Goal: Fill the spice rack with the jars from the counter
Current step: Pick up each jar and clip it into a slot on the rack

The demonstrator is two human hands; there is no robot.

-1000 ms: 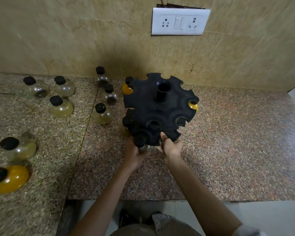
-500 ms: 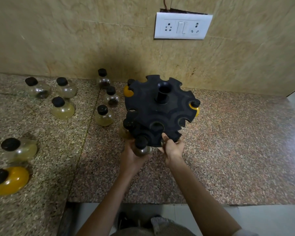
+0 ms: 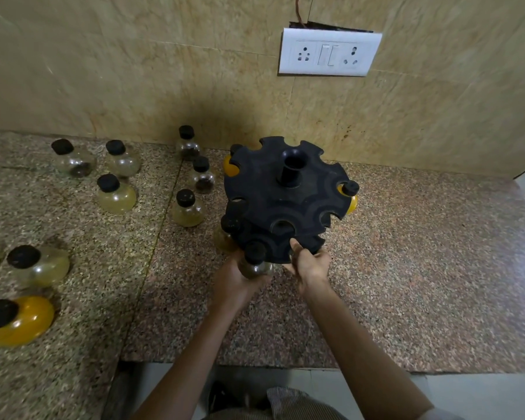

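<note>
A black round spice rack with notched tiers stands on the granite counter near the wall. My left hand grips a clear jar with a black cap at the rack's near lower edge. My right hand holds the lower tier's rim beside it, thumb on top. Jars hang in the rack: a yellow one at the right, a yellow one at the back left, and a pale one at the left.
Several loose black-capped jars stand on the counter to the left, among them a pale one, a dark-filled one and a yellow one near the front edge. A white socket plate is on the tiled wall.
My view has tilted slightly. Both hands have stayed at the rack's near edge, and the jar in my left hand sits a little closer against the lower tier.
</note>
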